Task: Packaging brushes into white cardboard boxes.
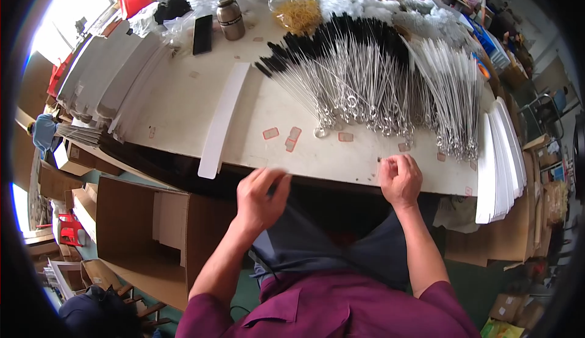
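At the table's near edge, the right hand (400, 179) pinches something tiny between curled fingertips (too small to tell what). Just beyond it lies a fan of wire brushes (359, 79), thin metal stems with looped ends and black or white bristle tips. They look light, springy and prone to tangling, best taken by the stiff looped end. The left hand (259, 198) hovers off the table (183, 103) edge, fingers loosely spread, holding nothing. A long white card strip (222, 119) lies toward the left side.
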Tool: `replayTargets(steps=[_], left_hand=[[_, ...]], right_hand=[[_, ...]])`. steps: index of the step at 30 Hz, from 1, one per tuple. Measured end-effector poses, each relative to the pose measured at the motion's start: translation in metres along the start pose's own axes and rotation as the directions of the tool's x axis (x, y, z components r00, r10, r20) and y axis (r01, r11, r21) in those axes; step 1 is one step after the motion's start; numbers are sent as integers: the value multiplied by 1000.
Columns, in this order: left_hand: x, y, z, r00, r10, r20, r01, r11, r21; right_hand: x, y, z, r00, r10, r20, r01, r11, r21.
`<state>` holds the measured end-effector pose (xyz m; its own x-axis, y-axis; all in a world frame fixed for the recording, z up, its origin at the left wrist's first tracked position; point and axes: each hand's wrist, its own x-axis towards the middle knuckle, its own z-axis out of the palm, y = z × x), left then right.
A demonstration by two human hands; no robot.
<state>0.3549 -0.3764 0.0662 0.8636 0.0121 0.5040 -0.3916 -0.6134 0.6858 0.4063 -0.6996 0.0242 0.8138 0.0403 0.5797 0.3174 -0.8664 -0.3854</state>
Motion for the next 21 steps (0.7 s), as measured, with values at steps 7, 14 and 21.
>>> replayTargets(steps=[7,14,21], left_hand=[[69,-15,67,983,-24,184,-6,987,162],[119,-51,95,986,-100,136,73,978,195],[138,-48,106,961,-187,204,110,934,339]], right_hand=[[-1,-1,-1,999,7,-32,-8,1000,-7],[-1,-2,-2,1000,2,-27,-2,1000,-6],[-1,1,-2,999,14,-39,-14,1000,-4]])
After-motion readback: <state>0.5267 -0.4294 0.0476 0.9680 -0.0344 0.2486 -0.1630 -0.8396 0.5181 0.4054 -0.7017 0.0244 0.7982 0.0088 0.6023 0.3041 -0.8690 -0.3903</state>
